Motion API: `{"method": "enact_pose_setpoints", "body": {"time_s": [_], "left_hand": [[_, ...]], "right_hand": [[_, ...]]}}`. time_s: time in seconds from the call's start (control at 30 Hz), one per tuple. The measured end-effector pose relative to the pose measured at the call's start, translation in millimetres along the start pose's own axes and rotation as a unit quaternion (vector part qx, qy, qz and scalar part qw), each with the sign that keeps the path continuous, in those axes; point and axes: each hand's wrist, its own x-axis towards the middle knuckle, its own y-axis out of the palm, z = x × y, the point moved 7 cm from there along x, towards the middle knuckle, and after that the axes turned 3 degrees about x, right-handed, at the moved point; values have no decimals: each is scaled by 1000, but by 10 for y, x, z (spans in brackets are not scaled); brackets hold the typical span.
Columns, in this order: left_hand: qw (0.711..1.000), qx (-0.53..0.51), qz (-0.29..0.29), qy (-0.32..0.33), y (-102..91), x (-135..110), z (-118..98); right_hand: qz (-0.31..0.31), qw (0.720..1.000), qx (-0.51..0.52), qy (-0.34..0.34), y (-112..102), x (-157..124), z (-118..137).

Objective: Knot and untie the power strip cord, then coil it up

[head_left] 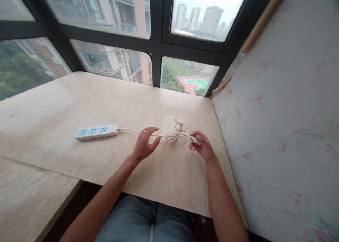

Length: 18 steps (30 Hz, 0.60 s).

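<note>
A white power strip (97, 131) with several blue-faced sockets lies on the stone-patterned ledge, left of both hands. Its white cord (174, 134) runs to the right into a loose, tangled bundle between my hands. My right hand (201, 145) is closed around the plug (195, 140) at the cord's far end. Over the straight stretch of cord, my left hand (146, 143) has its thumb and fingers apart. Whether the left fingers touch the cord is hard to make out.
The pale ledge (79, 93) reaches back to dark-framed windows (156, 37). On the right stands a wall with floral wallpaper (278, 129). A lower tabletop (31, 196) adjoins at the front left, and my legs (145, 220) are under the near edge.
</note>
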Motion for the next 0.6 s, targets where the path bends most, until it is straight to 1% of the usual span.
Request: {"method": "enact_pose_setpoints", "body": {"time_s": [0.03,0.1,0.17,0.2,0.3,0.37,0.43,0.5,0.6], "left_hand": [[1000,-12,22,1,148,34,-100],[997,-35,63,-1,424,87,-209],[993,-67,94,-21,635,108,-204],[991,-87,97,-39,702,108,-170],[978,-159,71,-117,774,75,-3],[959,-220,54,-170,789,36,96],[934,-286,49,-210,812,1,154],[914,-329,44,-233,825,-23,176],[906,-340,37,-247,816,-45,169]], "right_hand": [[-2,1000,0,-2,1,2,-9],[0,1000,-3,-11,7,3,-24],[12,1000,0,-22,30,5,-33],[18,999,3,-27,48,7,-36],[24,999,6,-32,114,23,-36],[20,999,4,-33,167,34,-23],[16,999,9,-32,221,39,-3],[8,999,14,-36,259,39,16],[-22,998,3,-63,270,42,39]]}}
